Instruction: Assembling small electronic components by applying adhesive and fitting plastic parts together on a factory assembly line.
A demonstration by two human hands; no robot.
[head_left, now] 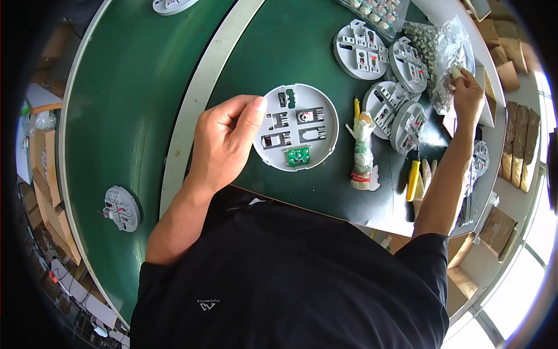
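Observation:
My left hand (pixel 229 136) grips the left rim of a round grey plastic housing (pixel 273 152), thumb on top. The housing is tilted toward me, with slots, metal contacts and a small green circuit board (pixel 298 156) near its lower edge. At the far right, my right hand (pixel 467 90) is closed at the edge of a crumpled clear plastic bag (pixel 453 49). Something pale shows at its fingertips, too small to name. Many small grey pieces (pixel 419 38) fill the bag beside that hand.
Several similar round housings (pixel 360 52) lean together left of the bag. Nearer me are a wrapped bundle (pixel 361 151) and a yellow-handled tool (pixel 413 180). A clear tray (pixel 378 11) of parts stands at the back. Left, beyond a pale divider (pixel 200 81), one housing (pixel 122 208) lies on a green surface.

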